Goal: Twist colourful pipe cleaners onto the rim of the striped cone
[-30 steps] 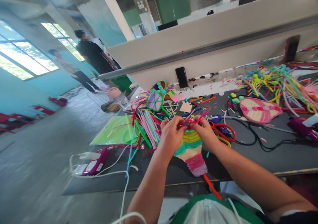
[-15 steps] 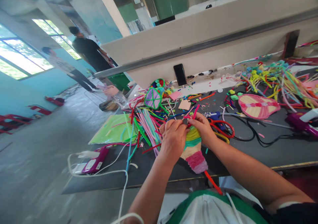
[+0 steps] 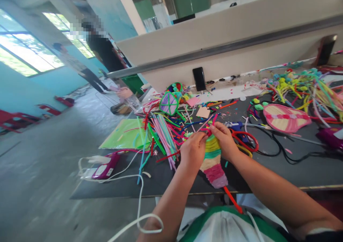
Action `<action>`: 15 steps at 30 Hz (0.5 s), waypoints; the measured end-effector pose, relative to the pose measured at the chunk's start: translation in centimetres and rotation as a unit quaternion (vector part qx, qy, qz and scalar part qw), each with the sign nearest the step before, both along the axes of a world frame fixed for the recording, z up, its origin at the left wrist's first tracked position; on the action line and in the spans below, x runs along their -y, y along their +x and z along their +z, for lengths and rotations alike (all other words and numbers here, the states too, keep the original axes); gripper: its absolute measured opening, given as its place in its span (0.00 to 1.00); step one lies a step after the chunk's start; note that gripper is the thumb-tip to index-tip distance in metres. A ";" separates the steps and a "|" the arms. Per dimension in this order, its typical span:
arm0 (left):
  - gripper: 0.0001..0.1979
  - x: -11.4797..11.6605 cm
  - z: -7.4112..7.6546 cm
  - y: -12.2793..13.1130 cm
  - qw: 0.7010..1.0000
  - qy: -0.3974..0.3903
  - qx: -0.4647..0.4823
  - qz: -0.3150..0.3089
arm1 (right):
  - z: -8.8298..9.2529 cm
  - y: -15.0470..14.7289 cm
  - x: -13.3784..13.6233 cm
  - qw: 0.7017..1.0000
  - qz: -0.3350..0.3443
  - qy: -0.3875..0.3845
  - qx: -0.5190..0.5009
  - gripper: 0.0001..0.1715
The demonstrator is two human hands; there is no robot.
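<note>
A striped fan-shaped craft piece [image 3: 213,164], banded in yellow, teal, cream, pink and lilac, points its narrow end toward me. From that end a red stick [image 3: 232,199] reaches past the table edge. At its far end a bright pink pipe cleaner [image 3: 215,119] stands up between my fingers. My left hand [image 3: 193,149] is closed in a pinch on the pink pipe cleaner, over the left edge of the piece. My right hand [image 3: 224,139] pinches the same strip with thumb and fingers from the right. The fingertips partly hide the strip's lower end.
Red-handled scissors [image 3: 253,145] lie right of my right hand. Loose pipe cleaners [image 3: 164,138] and a green sheet [image 3: 123,134] are at left. A pink leaf-shaped piece [image 3: 286,117], purple devices [image 3: 107,168] with cables, and a phone [image 3: 199,79] surround the work. Two people stand beyond.
The view has shifted slightly, so the table appears moved to the right. My left fingers have curled in closer around the pink pipe cleaner; both hands stay at the piece's far end.
</note>
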State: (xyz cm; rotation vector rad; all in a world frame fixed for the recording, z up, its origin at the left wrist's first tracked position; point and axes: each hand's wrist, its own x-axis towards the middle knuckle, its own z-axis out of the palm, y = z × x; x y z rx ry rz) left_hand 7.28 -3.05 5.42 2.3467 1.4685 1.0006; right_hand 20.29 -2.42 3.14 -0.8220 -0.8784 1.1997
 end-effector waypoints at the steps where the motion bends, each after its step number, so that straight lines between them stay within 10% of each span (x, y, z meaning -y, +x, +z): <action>1: 0.09 0.1 0.1 0.0 1.000 0.000 -0.005 0.004 | 0.0 0.0 0.0 1.000 -0.004 0.000 0.012 0.14; 15: 0.13 1.4 0.2 -1.0 0.997 -0.020 -0.080 -0.008 | 1.1 2.8 -0.8 0.970 0.112 -0.082 0.198 0.16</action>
